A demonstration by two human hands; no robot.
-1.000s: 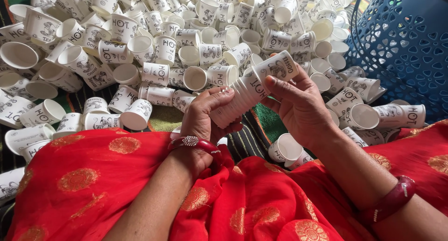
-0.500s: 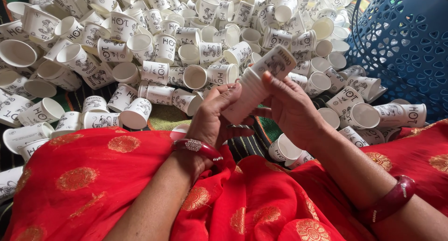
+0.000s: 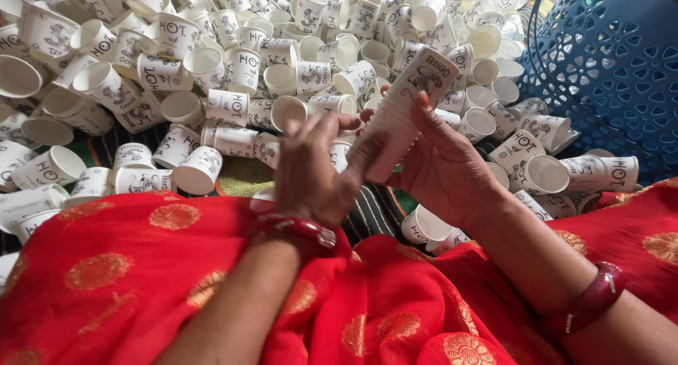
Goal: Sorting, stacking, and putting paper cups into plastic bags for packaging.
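Gripping cup stack (image 3: 406, 114), both hands, seemingly closed.

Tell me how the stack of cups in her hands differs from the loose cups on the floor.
The stack of cups is nested into one tilted column, held by the right hand and left hand; the loose cups lie scattered singly, mostly on their sides, untouched. Both are white printed paper cups.

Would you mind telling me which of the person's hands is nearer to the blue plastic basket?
Right. The right hand, gripping the stack of paper cups, lies closer to the blue basket at the far right; the left hand sits beyond the stack, farther away.
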